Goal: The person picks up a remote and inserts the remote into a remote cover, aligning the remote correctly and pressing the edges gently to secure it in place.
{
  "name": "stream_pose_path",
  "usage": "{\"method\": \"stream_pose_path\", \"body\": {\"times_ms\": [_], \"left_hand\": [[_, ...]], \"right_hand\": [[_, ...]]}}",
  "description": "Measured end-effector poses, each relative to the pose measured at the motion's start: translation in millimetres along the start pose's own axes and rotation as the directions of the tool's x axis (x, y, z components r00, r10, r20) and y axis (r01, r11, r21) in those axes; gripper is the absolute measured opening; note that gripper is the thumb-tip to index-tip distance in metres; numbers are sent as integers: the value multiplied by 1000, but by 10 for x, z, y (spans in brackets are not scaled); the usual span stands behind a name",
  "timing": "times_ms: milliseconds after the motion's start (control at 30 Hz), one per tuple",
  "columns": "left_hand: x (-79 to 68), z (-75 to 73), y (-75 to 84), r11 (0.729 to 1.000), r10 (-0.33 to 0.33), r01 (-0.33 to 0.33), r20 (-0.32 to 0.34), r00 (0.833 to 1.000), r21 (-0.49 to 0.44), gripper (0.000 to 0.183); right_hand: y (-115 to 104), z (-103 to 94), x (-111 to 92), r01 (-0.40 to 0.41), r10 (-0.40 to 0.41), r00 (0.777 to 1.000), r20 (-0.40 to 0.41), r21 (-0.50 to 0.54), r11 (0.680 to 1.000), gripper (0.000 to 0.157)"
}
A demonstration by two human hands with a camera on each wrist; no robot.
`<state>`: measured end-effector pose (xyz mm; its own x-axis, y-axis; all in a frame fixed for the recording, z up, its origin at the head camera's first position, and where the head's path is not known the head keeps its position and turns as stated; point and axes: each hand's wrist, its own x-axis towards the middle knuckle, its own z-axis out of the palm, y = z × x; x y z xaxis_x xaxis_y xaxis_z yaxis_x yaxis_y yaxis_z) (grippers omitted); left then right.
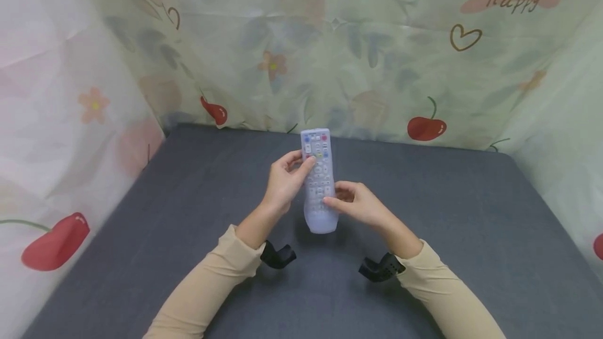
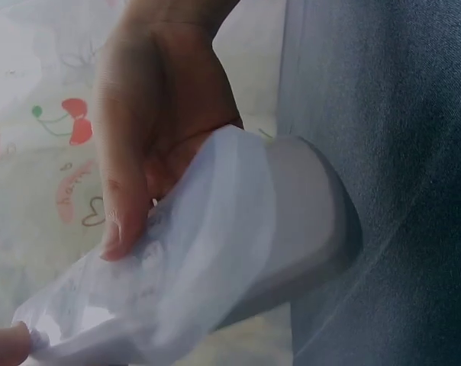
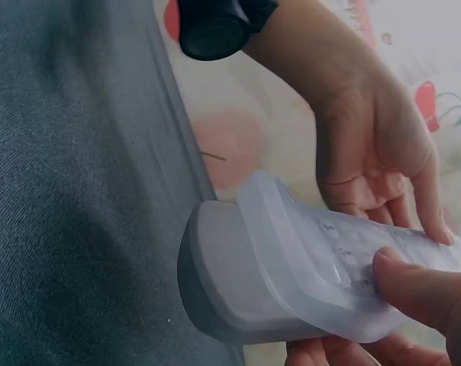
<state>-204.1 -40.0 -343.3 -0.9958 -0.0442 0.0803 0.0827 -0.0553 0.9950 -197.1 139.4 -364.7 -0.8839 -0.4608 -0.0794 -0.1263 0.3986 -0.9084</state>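
Note:
A remote control (image 1: 319, 171) with coloured buttons sits inside a translucent soft cover (image 3: 280, 240), held above the dark table. Its plain grey end (image 3: 230, 267) sticks out of the cover's open edge in the right wrist view, and the same bare end (image 2: 303, 198) shows in the left wrist view. My left hand (image 1: 285, 182) grips the upper left side, thumb on the button face. Lower down on the right side, my right hand (image 1: 360, 203) pinches the covered remote with its thumb across the front. The fingers behind it are partly hidden.
The dark cloth-covered table (image 1: 188, 187) spreads beneath both hands. A printed curtain (image 1: 330, 67) with cherries and flowers hangs along its back and sides. Black wrist mounts (image 1: 278, 255) stick out from the beige sleeves (image 1: 207, 286).

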Motion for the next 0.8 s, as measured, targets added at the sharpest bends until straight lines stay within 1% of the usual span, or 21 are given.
{"method": "stream_pose_path", "body": {"times_ms": [133, 233, 300, 367, 433, 467, 533, 600, 667, 700, 733, 800], "left_hand": [[6, -39, 10, 999, -47, 47, 52, 998, 7, 32], [12, -91, -2, 995, -95, 91, 102, 990, 45, 34], [11, -126, -17, 988, -132, 120, 138, 982, 93, 37], [5, -157, -38, 976, -170, 143, 168, 971, 162, 38], [0, -176, -59, 964, -207, 164, 198, 958, 211, 39], [-1, -183, -69, 956, -229, 178, 214, 950, 232, 40], [-2, -191, -88, 948, -268, 204, 272, 924, 244, 42], [-2, -194, -100, 945, -302, 232, 340, 891, 232, 45], [-8, -197, -101, 945, -319, 255, 406, 857, 205, 48], [-10, -197, -99, 944, -326, 268, 429, 842, 191, 49], [-14, -196, -95, 944, -329, 270, 442, 835, 191, 50], [-18, -194, -85, 941, -336, 278, 451, 827, 191, 52]], "right_hand": [[16, -16, -22, 14, -14, 999, -34, -7, 1000, 38], [46, -40, -31, 14, -15, 997, -73, -10, 1000, 37], [60, -55, -33, 17, -17, 994, -109, -7, 1000, 37], [57, -69, -37, 17, -18, 990, -141, -5, 1000, 36], [46, -78, -38, 24, -26, 984, -174, -12, 1000, 36], [38, -82, -40, 28, -31, 981, -191, -16, 999, 35], [31, -88, -41, 41, -44, 974, -224, -18, 999, 33], [37, -92, -41, 71, -75, 964, -253, -26, 997, 32], [47, -93, -40, 114, -121, 955, -270, -40, 993, 29], [52, -93, -39, 145, -153, 951, -268, -51, 988, 28], [55, -92, -42, 178, -188, 947, -261, -64, 982, 28], [64, -93, -48, 254, -272, 931, -243, -106, 961, 28]]}}
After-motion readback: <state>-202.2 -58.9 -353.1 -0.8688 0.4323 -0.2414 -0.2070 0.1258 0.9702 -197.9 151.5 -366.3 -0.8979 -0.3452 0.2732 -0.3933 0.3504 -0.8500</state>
